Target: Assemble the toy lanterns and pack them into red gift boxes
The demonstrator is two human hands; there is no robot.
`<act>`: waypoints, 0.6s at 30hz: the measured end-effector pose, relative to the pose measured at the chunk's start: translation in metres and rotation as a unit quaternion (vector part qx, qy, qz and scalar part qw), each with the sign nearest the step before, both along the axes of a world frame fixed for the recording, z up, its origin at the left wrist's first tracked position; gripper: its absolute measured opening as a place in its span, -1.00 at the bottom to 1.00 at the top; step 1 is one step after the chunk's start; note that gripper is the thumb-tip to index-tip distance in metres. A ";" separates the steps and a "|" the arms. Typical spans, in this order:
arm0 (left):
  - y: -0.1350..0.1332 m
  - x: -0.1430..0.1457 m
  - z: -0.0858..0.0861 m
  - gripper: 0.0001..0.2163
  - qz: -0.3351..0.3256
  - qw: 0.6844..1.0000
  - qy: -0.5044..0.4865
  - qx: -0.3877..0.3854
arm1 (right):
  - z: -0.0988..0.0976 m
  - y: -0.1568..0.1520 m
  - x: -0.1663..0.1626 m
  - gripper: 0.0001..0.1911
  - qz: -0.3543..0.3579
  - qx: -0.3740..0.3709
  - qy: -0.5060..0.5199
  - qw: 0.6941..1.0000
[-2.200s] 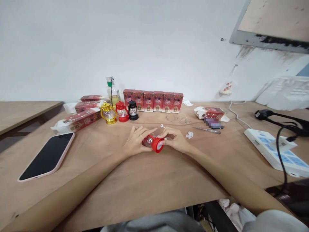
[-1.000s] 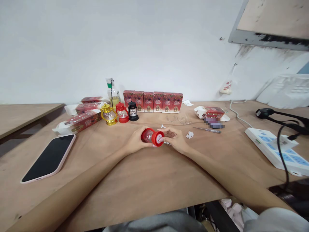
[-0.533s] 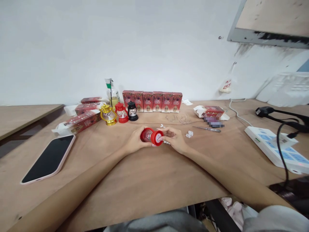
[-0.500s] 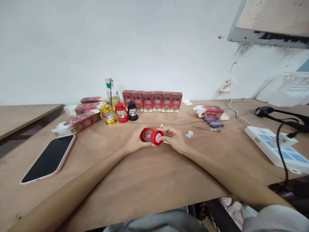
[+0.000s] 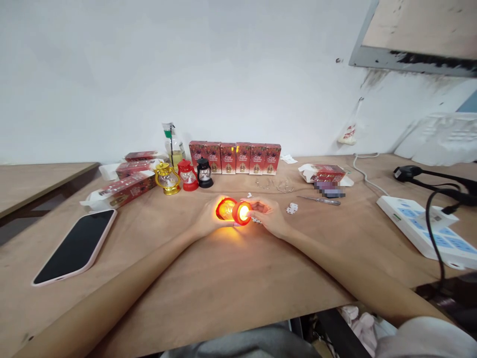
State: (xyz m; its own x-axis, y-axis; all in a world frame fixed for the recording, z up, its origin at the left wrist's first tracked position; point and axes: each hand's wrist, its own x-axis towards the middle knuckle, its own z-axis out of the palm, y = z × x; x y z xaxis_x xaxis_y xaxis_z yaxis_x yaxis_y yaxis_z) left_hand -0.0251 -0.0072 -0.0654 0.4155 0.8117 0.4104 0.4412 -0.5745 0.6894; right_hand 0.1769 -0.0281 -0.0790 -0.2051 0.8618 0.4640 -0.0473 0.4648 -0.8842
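Observation:
A small red lantern (image 5: 225,209) glows orange between my hands above the tabletop, tipped so that its round base faces me. My left hand (image 5: 207,218) is wrapped around its left end. With fingers and thumb closed on the base, my right hand (image 5: 272,219) partly covers the bright underside. Small white pieces (image 5: 256,220) lie just beyond my right fingers, partly hidden by them. Further back, a gold lantern (image 5: 168,180), another red lantern (image 5: 188,177) and a black lantern (image 5: 204,174) stand upright in a row.
Several red printed boxes (image 5: 243,159) stand along the wall. Opened boxes (image 5: 128,190) lie at left, another box (image 5: 328,173) at right. A phone (image 5: 76,246), a screwdriver (image 5: 320,200), white plastic bits (image 5: 292,208), wire handles (image 5: 283,186) and a power strip (image 5: 428,228) also occupy the table.
The lantern in my hands has lit up, casting orange light on my fingers and the table. Both hands keep nearly the same place and grip.

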 end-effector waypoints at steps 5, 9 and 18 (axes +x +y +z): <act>0.007 -0.002 -0.005 -0.48 0.050 0.991 -0.121 -0.024 | 0.002 0.012 0.013 -0.70 -0.071 0.029 -0.030 0.997; 0.014 -0.003 -0.007 -0.52 0.137 0.963 -0.226 -0.055 | -0.007 0.034 0.031 -0.73 -0.168 -0.003 -0.123 0.978; 0.015 -0.002 -0.007 -0.52 0.124 0.964 -0.231 -0.051 | -0.020 0.062 0.050 -0.86 -0.220 -0.051 -0.237 0.945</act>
